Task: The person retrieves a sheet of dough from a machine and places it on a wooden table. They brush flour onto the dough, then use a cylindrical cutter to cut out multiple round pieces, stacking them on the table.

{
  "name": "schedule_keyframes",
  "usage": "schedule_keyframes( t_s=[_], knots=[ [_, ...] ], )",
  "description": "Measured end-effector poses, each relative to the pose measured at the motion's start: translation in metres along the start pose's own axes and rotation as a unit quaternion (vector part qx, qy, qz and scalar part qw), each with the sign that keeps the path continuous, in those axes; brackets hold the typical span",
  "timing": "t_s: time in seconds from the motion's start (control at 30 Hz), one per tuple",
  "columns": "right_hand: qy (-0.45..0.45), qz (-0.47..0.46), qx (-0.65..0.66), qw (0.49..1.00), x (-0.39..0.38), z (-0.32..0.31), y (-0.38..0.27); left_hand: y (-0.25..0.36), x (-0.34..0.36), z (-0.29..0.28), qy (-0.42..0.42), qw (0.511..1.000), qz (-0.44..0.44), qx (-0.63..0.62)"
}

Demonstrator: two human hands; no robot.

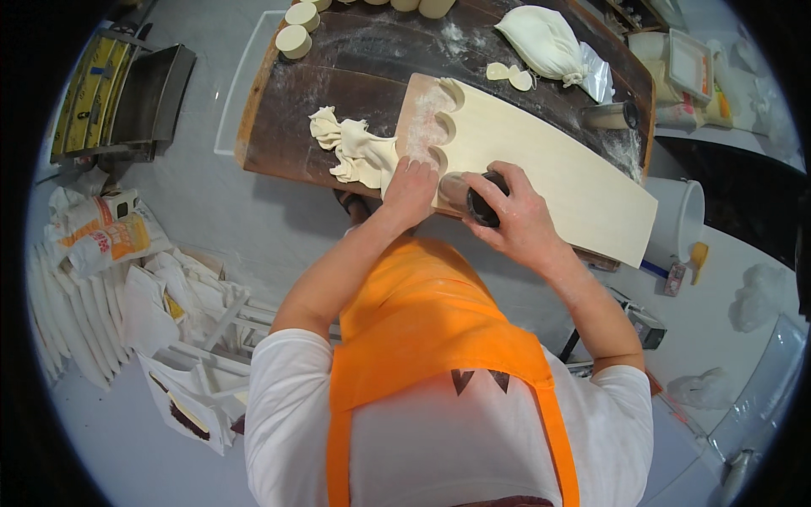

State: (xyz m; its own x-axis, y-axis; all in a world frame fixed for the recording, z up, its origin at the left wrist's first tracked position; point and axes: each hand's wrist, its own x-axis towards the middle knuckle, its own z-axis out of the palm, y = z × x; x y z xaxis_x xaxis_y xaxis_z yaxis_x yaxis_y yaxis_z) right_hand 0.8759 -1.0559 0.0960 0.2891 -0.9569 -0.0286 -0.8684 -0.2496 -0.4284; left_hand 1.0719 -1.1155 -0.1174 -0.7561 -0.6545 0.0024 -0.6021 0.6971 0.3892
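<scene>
A thick pale dough sheet (541,152) lies across a board, its left edge scalloped by round cuts. My right hand (522,221) is wrapped round a round cutter (456,191), a metal cylinder with a dark end, tilted over the sheet's near left corner. Beside it my left hand (411,193) has its fingers closed at the edge of a strip of dough scrap (363,156); the fingertips are partly hidden. That scrap runs left into a crumpled heap on the dark table.
The dark wooden table (296,101) is dusted with flour. Cut dough rounds (294,41) stand at its far left. Farther right are a tied white bag (541,44), two small dough pieces (509,74) and a metal cylinder (610,116). A white bucket (678,215) stands off the right edge.
</scene>
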Motion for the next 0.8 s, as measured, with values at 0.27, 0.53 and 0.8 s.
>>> schedule_keyframes(
  t_s=[0.27, 0.53, 0.8],
  knots=[
    [-0.032, -0.041, -0.023, 0.998, 0.01, -0.01, -0.002, 0.0, -0.001, -0.002, 0.001, 1.0, -0.002, 0.003],
    [-0.117, -0.279, -0.052, 0.952, 0.039, -0.013, 0.03, 0.0, -0.001, -0.004, -0.004, 1.0, -0.009, -0.017],
    [-0.007, -0.06, -0.071, 0.996, 0.022, 0.042, 0.013, 0.002, -0.002, -0.008, -0.031, 0.999, -0.015, 0.007]
  ],
)
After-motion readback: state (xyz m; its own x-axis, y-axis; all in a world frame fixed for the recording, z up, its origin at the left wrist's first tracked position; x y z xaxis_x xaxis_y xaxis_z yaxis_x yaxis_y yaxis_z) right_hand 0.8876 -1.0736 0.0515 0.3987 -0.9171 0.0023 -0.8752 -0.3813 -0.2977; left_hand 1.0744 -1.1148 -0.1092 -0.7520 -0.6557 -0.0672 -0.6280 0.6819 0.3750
